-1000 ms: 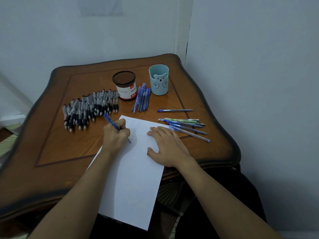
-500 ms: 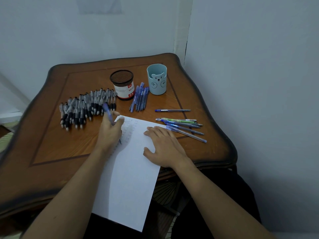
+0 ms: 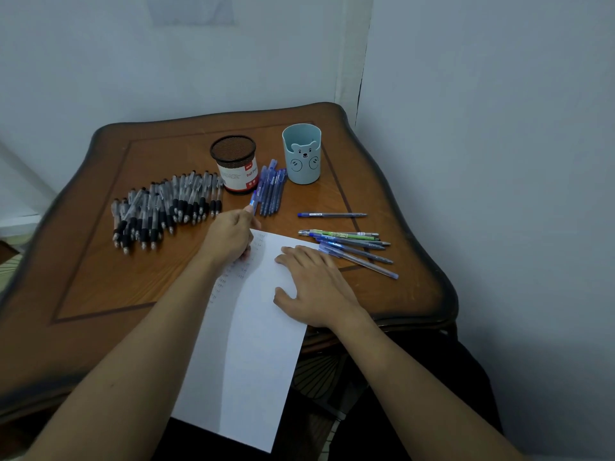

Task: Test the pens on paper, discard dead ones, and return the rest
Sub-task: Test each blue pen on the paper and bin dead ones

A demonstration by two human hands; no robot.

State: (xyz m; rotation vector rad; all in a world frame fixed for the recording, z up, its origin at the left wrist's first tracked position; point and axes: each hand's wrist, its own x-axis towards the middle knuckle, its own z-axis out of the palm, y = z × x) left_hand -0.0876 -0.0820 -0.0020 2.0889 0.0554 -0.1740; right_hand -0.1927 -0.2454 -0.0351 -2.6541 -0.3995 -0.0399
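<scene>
I see my left hand [image 3: 229, 239] pinching a blue pen [image 3: 252, 204] at the far corner of the paper [image 3: 246, 361]. My right hand [image 3: 316, 289] lies spread flat on the paper, which overhangs the counter [image 3: 100, 277].

The scalloped brown wooden table [image 3: 100, 294] had a near-black rim and a dark inlaid line. The white paper sheet [image 3: 246, 377] carried faint rows of tiny marks. The black round mesh cup [image 3: 233, 151] wore a white-and-red label; the pale blue plastic cup [image 3: 301, 161] bore a drawn bear face. The heaped clear-barrelled pens [image 3: 159, 207] had black grips. The slim pen [image 3: 253, 202] in the left hand [image 3: 229, 237] was blue.
</scene>
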